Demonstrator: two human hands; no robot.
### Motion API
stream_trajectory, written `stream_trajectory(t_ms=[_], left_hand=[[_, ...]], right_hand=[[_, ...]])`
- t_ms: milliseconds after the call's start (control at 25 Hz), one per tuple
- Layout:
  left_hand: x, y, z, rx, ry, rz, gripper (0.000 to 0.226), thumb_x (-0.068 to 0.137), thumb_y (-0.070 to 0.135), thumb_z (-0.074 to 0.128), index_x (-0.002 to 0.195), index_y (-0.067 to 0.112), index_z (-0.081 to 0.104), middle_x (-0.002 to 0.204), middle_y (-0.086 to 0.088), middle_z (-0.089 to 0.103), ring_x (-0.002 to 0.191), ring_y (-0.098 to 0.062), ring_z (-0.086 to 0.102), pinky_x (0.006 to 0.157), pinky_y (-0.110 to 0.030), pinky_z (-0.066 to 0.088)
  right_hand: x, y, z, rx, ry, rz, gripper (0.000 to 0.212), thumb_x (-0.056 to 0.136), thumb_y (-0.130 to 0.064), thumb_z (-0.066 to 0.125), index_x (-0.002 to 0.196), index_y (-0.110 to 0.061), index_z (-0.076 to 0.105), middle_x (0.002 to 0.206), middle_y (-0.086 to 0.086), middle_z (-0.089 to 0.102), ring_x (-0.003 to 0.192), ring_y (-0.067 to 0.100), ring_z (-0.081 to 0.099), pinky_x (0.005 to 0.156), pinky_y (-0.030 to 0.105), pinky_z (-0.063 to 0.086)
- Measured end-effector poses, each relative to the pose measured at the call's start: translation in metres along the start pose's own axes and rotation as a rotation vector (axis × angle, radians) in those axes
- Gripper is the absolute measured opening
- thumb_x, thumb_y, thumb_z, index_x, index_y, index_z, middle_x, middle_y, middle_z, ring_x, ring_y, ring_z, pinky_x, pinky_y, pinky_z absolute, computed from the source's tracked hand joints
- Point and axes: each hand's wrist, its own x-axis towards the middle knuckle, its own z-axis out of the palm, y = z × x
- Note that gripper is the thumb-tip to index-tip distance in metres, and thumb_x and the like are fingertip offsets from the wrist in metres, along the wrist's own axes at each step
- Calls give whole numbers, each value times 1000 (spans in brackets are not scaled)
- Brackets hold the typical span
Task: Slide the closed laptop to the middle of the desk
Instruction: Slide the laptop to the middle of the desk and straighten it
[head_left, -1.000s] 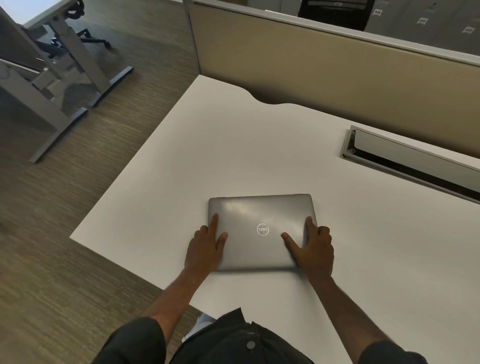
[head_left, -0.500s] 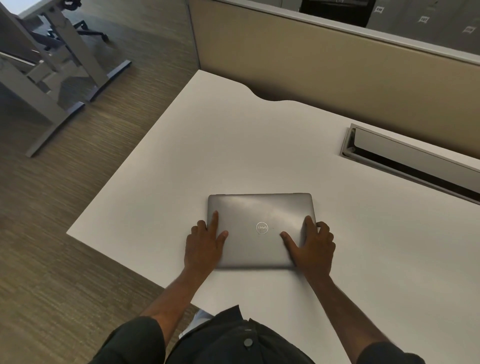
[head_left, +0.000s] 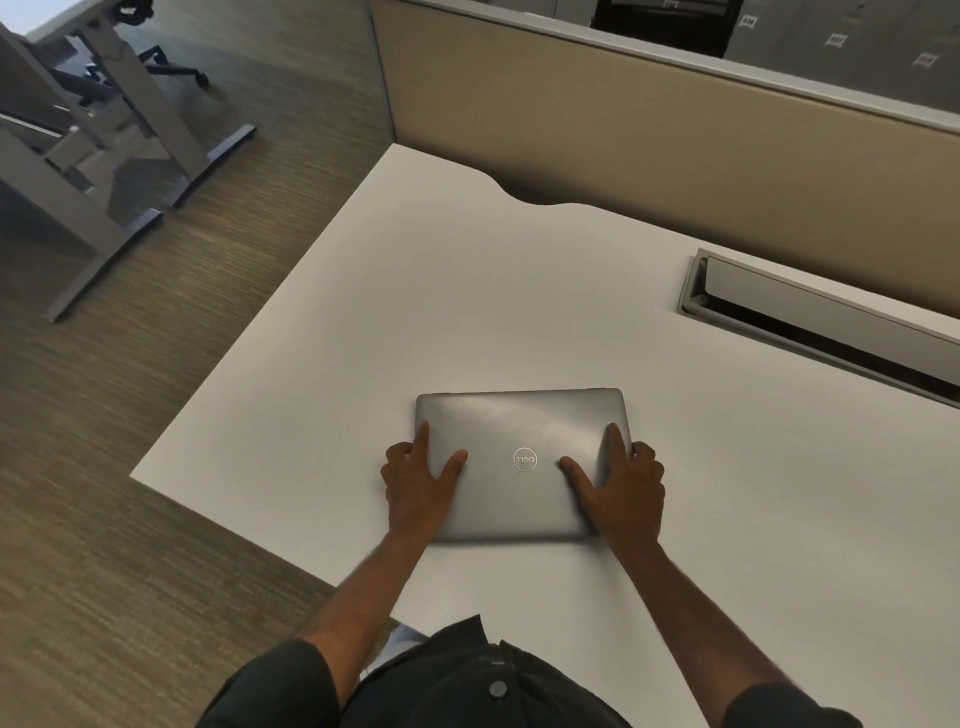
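A closed grey laptop (head_left: 519, 431) with a round logo lies flat on the white desk (head_left: 415, 312), near the front edge and towards the left end. My left hand (head_left: 418, 480) grips its near left corner, thumb on the lid and fingers down the left side. My right hand (head_left: 621, 483) grips the near right corner the same way, thumb and forefinger spread on the lid. Both palms hide the laptop's near corners.
A cable tray (head_left: 810, 322) with its flap raised is sunk into the desk at the back right. A tan partition wall (head_left: 623, 130) runs along the far edge. The desk's left edge drops to carpet floor, where another desk's grey legs (head_left: 130, 130) stand.
The laptop has slid a little farther from the desk's front edge with both hands on it. The grip is unchanged.
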Motion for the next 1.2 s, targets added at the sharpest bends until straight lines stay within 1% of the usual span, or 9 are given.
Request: stream_trajectory(t_ms=[160, 240, 360, 440, 520, 600, 760, 960, 1200], left_hand=[[11, -1, -8, -127, -26, -67, 80, 79, 35, 80, 149, 28, 41, 131, -15, 49, 125, -33, 49, 112, -44, 40], [15, -3, -11, -147, -51, -61, 82, 76, 29, 83, 148, 27, 43, 125, -16, 54, 121, -33, 54, 107, -42, 45], [20, -6, -17, -188, -82, -38, 83, 74, 29, 85, 147, 29, 44, 121, -8, 59, 117, -28, 58, 94, -31, 46], [24, -8, -19, -198, -106, -22, 83, 75, 30, 84, 148, 31, 43, 131, -5, 60, 121, -26, 57, 98, -32, 46], [28, -10, -20, -164, -129, 6, 83, 77, 31, 82, 149, 33, 40, 134, -8, 59, 123, -28, 56, 106, -40, 45], [31, -11, -19, -118, -146, 25, 84, 79, 32, 80, 150, 35, 36, 126, -12, 59, 119, -30, 57, 105, -44, 46], [40, -8, -20, -72, -173, 81, 84, 80, 33, 79, 151, 37, 34, 111, -10, 54, 108, -28, 56, 98, -37, 46], [50, 3, -21, -23, -210, 166, 84, 81, 30, 79, 151, 35, 34, 111, -11, 52, 105, -26, 55, 97, -35, 45], [64, 22, -19, 16, -284, 265, 83, 81, 26, 79, 151, 34, 35, 115, -13, 51, 99, -19, 51, 90, -27, 38]], right_hand=[[7, -3, -5, 86, -86, 57, 86, 67, -88, 58, 131, -32, 43, 114, 10, 47, 101, 37, 51, 75, 45, 54], [10, -2, -8, 152, -120, 85, 91, 64, -88, 62, 135, -35, 40, 114, 8, 44, 104, 36, 51, 79, 45, 54], [10, -4, -9, 234, -139, 135, 100, 64, -87, 64, 146, -38, 35, 116, 7, 44, 110, 34, 50, 88, 45, 52], [10, -7, -8, 262, -154, 157, 103, 65, -86, 65, 150, -39, 32, 118, 7, 46, 115, 32, 49, 92, 45, 51], [8, -8, -8, 281, -158, 168, 103, 66, -85, 66, 151, -40, 31, 119, 7, 46, 118, 30, 49, 95, 45, 50], [6, -9, -8, 294, -143, 175, 103, 65, -85, 67, 151, -40, 31, 117, 6, 46, 117, 29, 49, 95, 46, 50], [-4, -8, -7, 317, -100, 215, 105, 63, -86, 66, 151, -41, 30, 112, 4, 45, 114, 29, 50, 92, 44, 51], [-20, -6, -5, 331, -13, 278, 103, 61, -89, 63, 147, -42, 32, 111, 7, 47, 110, 32, 53, 88, 47, 54], [-33, -4, -9, 334, 29, 392, 103, 65, -86, 66, 150, -39, 32, 111, 6, 45, 110, 32, 52, 92, 46, 52]])
